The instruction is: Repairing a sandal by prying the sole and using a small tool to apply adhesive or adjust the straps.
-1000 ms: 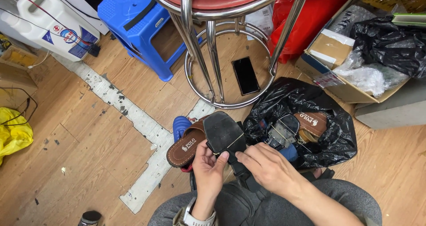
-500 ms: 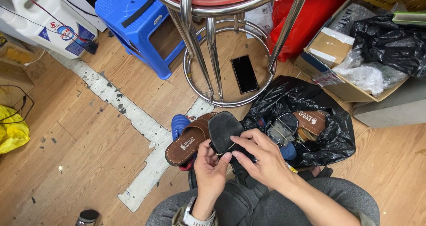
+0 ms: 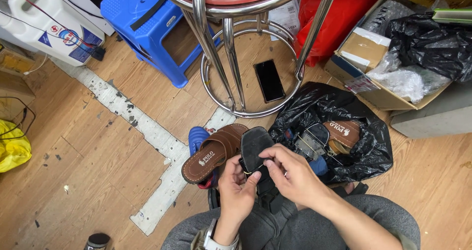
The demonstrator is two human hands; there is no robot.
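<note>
I hold a black sandal (image 3: pixel 254 146) over my lap, its sole facing up. My left hand (image 3: pixel 237 188) grips it from below, thumb against its near edge. My right hand (image 3: pixel 290 174) pinches the sandal's side near a strap. Just left of it a brown slide sandal (image 3: pixel 212 152) lies on the wooden floor, partly over a blue sandal (image 3: pixel 197 137). To the right, an open black plastic bag (image 3: pixel 339 107) holds another brown sandal (image 3: pixel 345 132) and more footwear.
A chrome stool (image 3: pixel 231 68) with a red seat stands ahead, a black phone (image 3: pixel 269 80) on the floor inside its ring. A blue plastic stool (image 3: pixel 142 19), a white jug (image 3: pixel 44 19), cardboard boxes (image 3: pixel 364 53) and a yellow bag (image 3: pixel 12 149) surround the spot.
The black sandal has come lower and closer to my lap. My right hand has shifted onto its side, and my left thumb now presses its near edge.
</note>
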